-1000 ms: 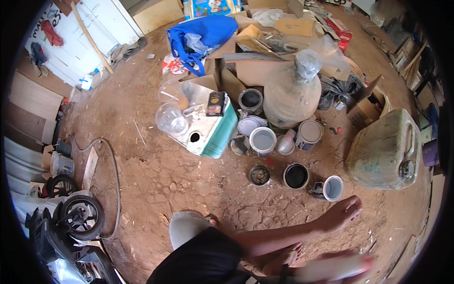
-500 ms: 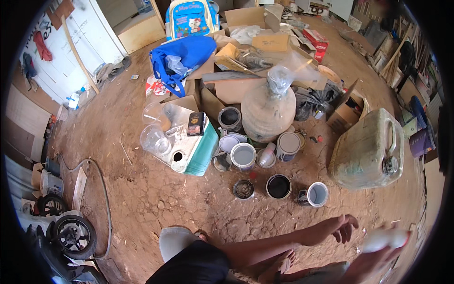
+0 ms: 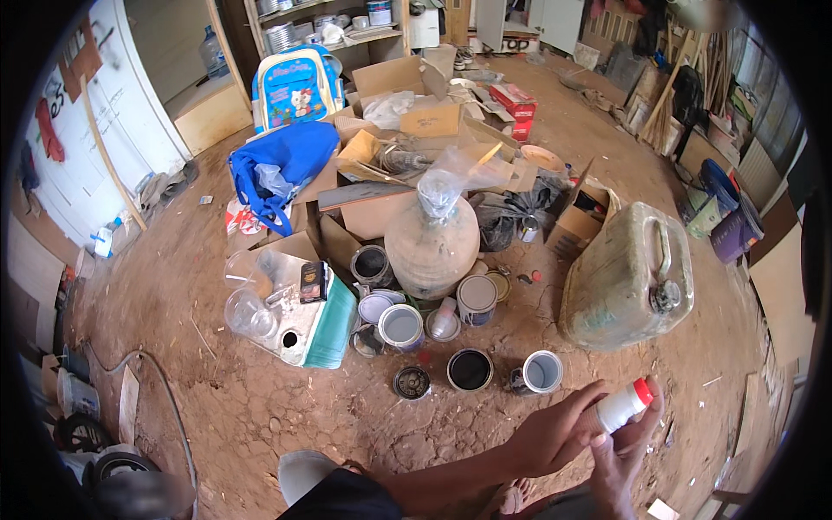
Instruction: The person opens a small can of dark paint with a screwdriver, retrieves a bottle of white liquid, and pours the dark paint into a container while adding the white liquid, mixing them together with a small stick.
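A small white plastic bottle with a red cap [image 3: 620, 406] is tilted between my two hands at the lower right. My left hand [image 3: 559, 432] closes around the bottle's lower part from the left. From beneath and the right, my right hand [image 3: 626, 459] grips it, its fingers up beside the red cap. The bottle's base is hidden in the hands. Nearest to them stands an open can with pale grey inside [image 3: 542, 373]. Left of that are an open can of black paint [image 3: 470, 370] and a smaller can with a dark, crusted top [image 3: 412, 382].
A large jug with plastic over its neck [image 3: 432, 247] stands behind the cans. To the right is a dirty jerrycan [image 3: 620, 277]; to the left, a white and teal container [image 3: 334, 329] carries plastic cups. Boxes and a blue bag [image 3: 290, 160] lie farther back on the dirt floor.
My left hand has come over to the bottle and now grips it along with the right. The bottle has moved left and up into clearer view. The whole view has shifted.
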Demonstrator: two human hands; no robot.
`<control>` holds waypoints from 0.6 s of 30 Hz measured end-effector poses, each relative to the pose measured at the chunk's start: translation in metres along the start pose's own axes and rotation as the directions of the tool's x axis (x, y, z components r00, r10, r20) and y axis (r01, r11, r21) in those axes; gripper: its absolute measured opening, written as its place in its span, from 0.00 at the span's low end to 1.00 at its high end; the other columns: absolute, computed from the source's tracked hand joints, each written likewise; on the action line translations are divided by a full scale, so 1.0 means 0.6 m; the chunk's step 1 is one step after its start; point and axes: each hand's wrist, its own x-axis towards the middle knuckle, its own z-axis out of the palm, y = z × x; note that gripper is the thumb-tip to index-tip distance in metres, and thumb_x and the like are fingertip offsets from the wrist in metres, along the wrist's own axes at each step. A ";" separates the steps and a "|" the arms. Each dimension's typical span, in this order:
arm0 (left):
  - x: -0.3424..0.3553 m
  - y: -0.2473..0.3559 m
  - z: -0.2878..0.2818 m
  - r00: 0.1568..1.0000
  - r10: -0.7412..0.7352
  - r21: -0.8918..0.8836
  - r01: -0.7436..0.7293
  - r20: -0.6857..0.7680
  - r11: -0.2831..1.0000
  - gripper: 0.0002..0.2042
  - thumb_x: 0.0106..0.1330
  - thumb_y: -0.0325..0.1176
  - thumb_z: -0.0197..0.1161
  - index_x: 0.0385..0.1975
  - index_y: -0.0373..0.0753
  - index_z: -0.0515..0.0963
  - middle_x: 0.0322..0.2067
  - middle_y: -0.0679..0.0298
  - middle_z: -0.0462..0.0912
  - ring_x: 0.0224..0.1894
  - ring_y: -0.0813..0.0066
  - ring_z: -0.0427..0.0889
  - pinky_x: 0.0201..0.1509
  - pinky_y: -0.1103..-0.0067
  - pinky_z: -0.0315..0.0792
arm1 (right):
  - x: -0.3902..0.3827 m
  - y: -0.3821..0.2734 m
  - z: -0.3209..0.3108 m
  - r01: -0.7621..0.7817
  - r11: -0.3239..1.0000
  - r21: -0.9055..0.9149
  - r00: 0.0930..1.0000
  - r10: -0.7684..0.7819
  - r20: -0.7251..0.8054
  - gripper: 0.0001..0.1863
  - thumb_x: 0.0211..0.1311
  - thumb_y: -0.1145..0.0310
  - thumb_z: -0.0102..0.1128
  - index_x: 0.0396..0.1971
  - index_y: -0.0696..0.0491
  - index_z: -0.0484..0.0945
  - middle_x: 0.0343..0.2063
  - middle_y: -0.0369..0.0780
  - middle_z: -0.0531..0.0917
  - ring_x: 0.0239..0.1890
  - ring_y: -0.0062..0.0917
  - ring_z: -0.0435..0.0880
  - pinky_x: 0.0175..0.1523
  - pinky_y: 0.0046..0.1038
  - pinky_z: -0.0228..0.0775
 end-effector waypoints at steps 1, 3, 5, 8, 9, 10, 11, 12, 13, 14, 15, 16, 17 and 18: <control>0.000 -0.012 0.005 0.998 0.068 0.042 -0.068 0.004 0.997 0.37 0.66 0.48 0.53 0.67 0.30 0.49 0.58 0.42 0.68 0.55 0.48 0.74 0.58 0.65 0.68 | 0.003 0.007 -0.017 -0.011 1.000 -0.012 1.000 0.011 0.006 0.52 0.55 0.56 0.69 0.70 0.53 0.42 0.49 0.42 0.72 0.48 0.27 0.74 0.54 0.30 0.66; -0.003 -0.031 0.017 0.980 0.200 0.141 -0.200 0.014 0.970 0.43 0.65 0.61 0.50 0.66 0.27 0.51 0.60 0.45 0.68 0.58 0.52 0.73 0.59 0.68 0.68 | 0.026 0.015 -0.060 0.053 0.999 -0.012 0.998 -0.052 0.027 0.46 0.59 0.55 0.65 0.68 0.55 0.47 0.48 0.43 0.73 0.46 0.28 0.75 0.53 0.32 0.68; -0.006 -0.035 0.024 0.992 0.127 0.102 -0.125 -0.013 0.987 0.48 0.63 0.67 0.47 0.66 0.25 0.50 0.60 0.46 0.67 0.61 0.54 0.70 0.62 0.67 0.66 | 0.084 0.014 -0.147 0.154 0.981 -0.114 0.936 -0.183 -0.302 0.38 0.65 0.55 0.58 0.67 0.56 0.51 0.49 0.45 0.74 0.46 0.30 0.76 0.54 0.34 0.69; -0.004 -0.042 0.055 0.984 0.181 0.023 -0.181 0.002 0.983 0.43 0.63 0.64 0.50 0.65 0.30 0.54 0.59 0.47 0.68 0.61 0.56 0.69 0.62 0.66 0.64 | 0.145 0.036 -0.289 0.121 0.917 -0.380 0.534 -0.383 -0.754 0.32 0.72 0.57 0.49 0.68 0.57 0.52 0.53 0.48 0.72 0.48 0.33 0.76 0.56 0.38 0.68; -0.008 -0.043 0.084 0.965 0.248 -0.021 -0.247 0.086 0.969 0.41 0.64 0.62 0.51 0.63 0.31 0.58 0.58 0.47 0.68 0.61 0.55 0.68 0.62 0.65 0.64 | 0.130 0.082 -0.287 0.154 0.831 -0.534 0.544 -0.523 -0.656 0.32 0.72 0.58 0.49 0.68 0.57 0.52 0.53 0.48 0.72 0.49 0.33 0.76 0.55 0.36 0.69; -0.014 -0.043 0.112 0.927 0.334 -0.071 -0.327 0.172 0.942 0.38 0.64 0.61 0.52 0.61 0.32 0.61 0.58 0.47 0.69 0.60 0.54 0.68 0.62 0.64 0.63 | 0.114 0.122 -0.284 0.197 0.710 -0.676 0.536 -0.655 -0.532 0.31 0.72 0.59 0.48 0.68 0.57 0.53 0.54 0.48 0.72 0.50 0.32 0.76 0.54 0.35 0.70; -0.039 -0.043 0.125 0.908 0.348 -0.024 -0.353 0.232 0.935 0.35 0.64 0.59 0.53 0.59 0.33 0.65 0.57 0.48 0.69 0.60 0.53 0.68 0.62 0.63 0.63 | 0.106 0.176 -0.243 0.232 0.870 -0.435 0.718 -0.455 -0.527 0.31 0.71 0.59 0.50 0.67 0.56 0.53 0.54 0.48 0.72 0.51 0.31 0.75 0.54 0.34 0.70; -0.063 -0.062 0.141 0.872 0.383 -0.041 -0.390 0.304 0.920 0.32 0.64 0.58 0.55 0.57 0.35 0.69 0.56 0.48 0.69 0.59 0.51 0.68 0.61 0.62 0.62 | 0.092 0.216 -0.212 0.173 0.958 -0.229 0.838 -0.266 -0.476 0.31 0.70 0.59 0.51 0.66 0.55 0.54 0.54 0.48 0.72 0.52 0.29 0.75 0.54 0.32 0.69; -0.100 -0.103 0.151 0.813 0.443 0.180 -0.534 0.377 0.826 0.32 0.63 0.56 0.57 0.58 0.35 0.69 0.58 0.48 0.69 0.59 0.50 0.68 0.63 0.56 0.61 | 0.102 0.221 -0.200 0.191 0.982 0.011 0.815 -0.153 -0.558 0.32 0.68 0.60 0.54 0.67 0.55 0.53 0.54 0.47 0.72 0.52 0.29 0.75 0.55 0.32 0.69; -0.106 -0.127 0.157 0.802 0.465 0.150 -0.547 0.374 0.824 0.32 0.64 0.55 0.57 0.58 0.36 0.68 0.58 0.49 0.69 0.60 0.50 0.68 0.63 0.56 0.60 | 0.110 0.214 -0.223 0.224 0.961 0.162 0.768 -0.072 -0.636 0.34 0.67 0.61 0.57 0.67 0.54 0.52 0.53 0.47 0.72 0.52 0.28 0.75 0.55 0.32 0.68; -0.120 -0.125 0.155 0.815 0.448 0.184 -0.536 0.367 0.824 0.31 0.64 0.54 0.56 0.59 0.36 0.68 0.58 0.49 0.69 0.60 0.50 0.67 0.63 0.56 0.60 | 0.123 0.210 -0.225 0.257 0.895 0.366 0.748 0.055 -0.661 0.36 0.65 0.63 0.60 0.67 0.53 0.52 0.53 0.47 0.72 0.52 0.27 0.74 0.56 0.32 0.68; -0.135 -0.122 0.149 0.827 0.430 0.218 -0.524 0.363 0.823 0.30 0.65 0.54 0.56 0.59 0.36 0.68 0.59 0.49 0.69 0.61 0.50 0.67 0.64 0.56 0.60 | 0.132 0.216 -0.220 0.253 0.869 0.425 0.744 0.106 -0.660 0.34 0.65 0.62 0.59 0.66 0.52 0.53 0.52 0.45 0.72 0.51 0.27 0.75 0.54 0.32 0.69; -0.151 -0.118 0.138 0.837 0.410 0.252 -0.512 0.363 0.821 0.30 0.65 0.53 0.56 0.59 0.36 0.68 0.59 0.50 0.68 0.61 0.50 0.67 0.64 0.56 0.60 | 0.137 0.234 -0.207 0.198 0.898 0.393 0.767 0.108 -0.632 0.33 0.66 0.62 0.58 0.66 0.51 0.54 0.51 0.44 0.73 0.50 0.27 0.75 0.53 0.32 0.69; -0.148 -0.123 0.131 0.823 0.427 0.239 -0.531 0.374 0.813 0.29 0.66 0.52 0.56 0.59 0.36 0.68 0.59 0.50 0.68 0.61 0.50 0.66 0.65 0.55 0.59 | 0.134 0.249 -0.209 0.158 0.940 0.304 0.777 0.072 -0.626 0.31 0.67 0.61 0.57 0.65 0.50 0.55 0.49 0.43 0.74 0.49 0.26 0.75 0.52 0.31 0.70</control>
